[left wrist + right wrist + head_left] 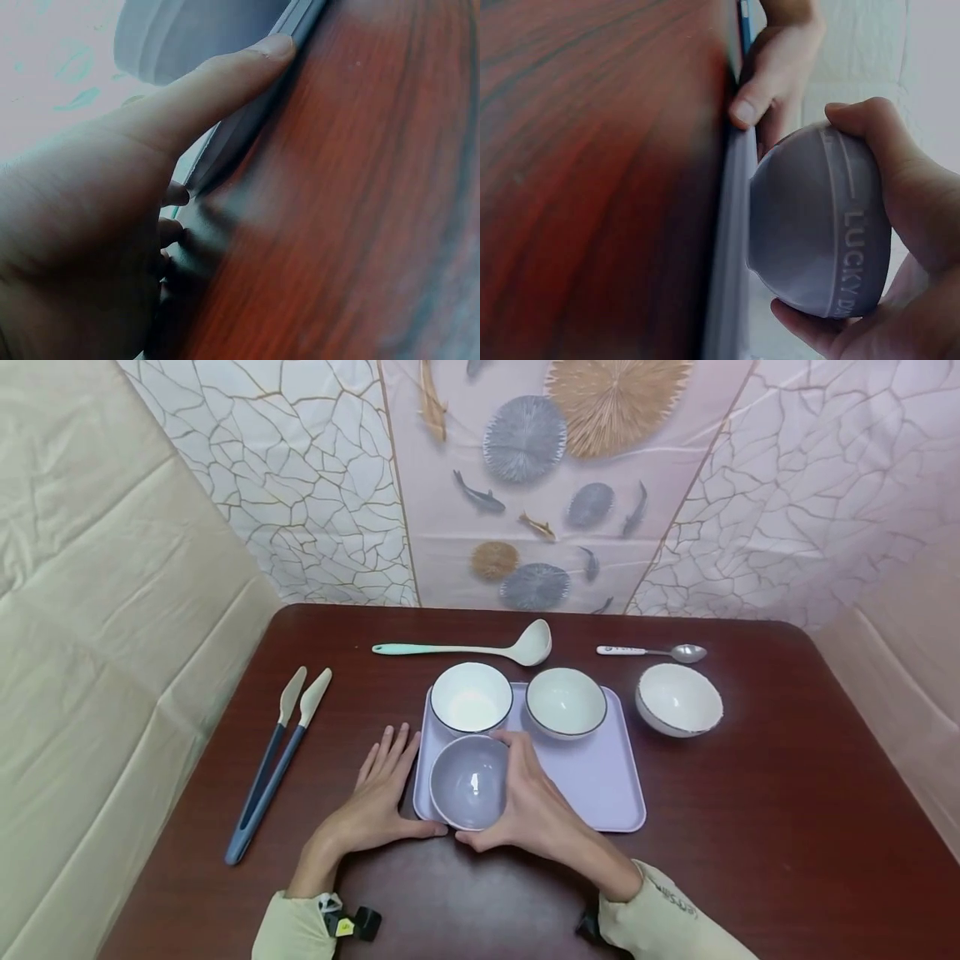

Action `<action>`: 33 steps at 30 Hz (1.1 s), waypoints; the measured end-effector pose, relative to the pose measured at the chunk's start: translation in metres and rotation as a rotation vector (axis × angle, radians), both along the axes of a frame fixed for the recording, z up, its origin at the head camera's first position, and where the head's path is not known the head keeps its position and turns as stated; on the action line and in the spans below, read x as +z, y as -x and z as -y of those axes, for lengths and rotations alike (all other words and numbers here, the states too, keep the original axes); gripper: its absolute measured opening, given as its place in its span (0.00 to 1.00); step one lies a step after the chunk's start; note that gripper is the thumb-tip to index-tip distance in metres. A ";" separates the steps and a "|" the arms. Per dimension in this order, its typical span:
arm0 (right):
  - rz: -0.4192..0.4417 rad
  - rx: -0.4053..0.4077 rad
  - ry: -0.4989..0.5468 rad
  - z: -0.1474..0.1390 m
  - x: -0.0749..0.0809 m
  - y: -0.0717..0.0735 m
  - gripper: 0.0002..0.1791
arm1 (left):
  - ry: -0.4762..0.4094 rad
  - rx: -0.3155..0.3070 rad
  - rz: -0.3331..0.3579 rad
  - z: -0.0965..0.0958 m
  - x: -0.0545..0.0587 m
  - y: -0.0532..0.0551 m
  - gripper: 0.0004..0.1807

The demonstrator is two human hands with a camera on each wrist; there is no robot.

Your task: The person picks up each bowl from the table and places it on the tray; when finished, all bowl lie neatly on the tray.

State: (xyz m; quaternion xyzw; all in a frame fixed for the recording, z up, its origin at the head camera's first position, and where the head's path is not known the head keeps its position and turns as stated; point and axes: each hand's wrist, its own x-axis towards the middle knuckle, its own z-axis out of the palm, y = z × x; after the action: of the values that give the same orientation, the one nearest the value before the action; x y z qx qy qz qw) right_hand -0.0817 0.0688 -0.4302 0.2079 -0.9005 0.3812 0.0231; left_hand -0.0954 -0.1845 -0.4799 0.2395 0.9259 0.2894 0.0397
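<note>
A purple-grey bowl [468,783] stands at the front left of a lilac tray [600,802]. My right hand [536,810] grips this bowl by its right side, thumb at the front and fingers toward the back. In the right wrist view, raised lettering runs along the bowl's outer wall [810,217]. My left hand [378,806] rests at the tray's left front corner, fingers straight and spread; its thumb [232,82] lies against the tray's front edge in the left wrist view. Behind the held bowl sit a white bowl [471,697] and an off-white bowl [566,702], both dark-rimmed.
Blue-handled tongs [273,772] lie left of the tray on the dark wooden table [750,827]. A ladle [465,649] with a mint handle and a small spoon [652,652] lie along the back. Another white bowl [678,700] stands right of the tray.
</note>
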 end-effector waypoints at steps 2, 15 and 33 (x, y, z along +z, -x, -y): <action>-0.001 0.004 -0.003 0.000 -0.003 0.001 0.67 | 0.000 0.001 0.001 0.000 0.000 0.000 0.72; -0.155 0.096 0.022 -0.027 0.015 0.002 0.71 | 0.008 0.021 0.032 -0.004 0.000 -0.001 0.72; -0.221 -0.162 -0.235 -0.250 0.034 0.075 0.61 | 0.000 0.027 0.052 -0.006 0.004 -0.003 0.72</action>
State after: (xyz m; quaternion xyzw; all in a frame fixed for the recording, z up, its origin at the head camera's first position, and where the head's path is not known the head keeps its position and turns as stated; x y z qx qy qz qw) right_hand -0.1570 0.3185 -0.3963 0.1765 -0.9447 0.2448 0.1283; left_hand -0.0920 -0.1789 -0.4760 0.2195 0.9277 0.2960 0.0601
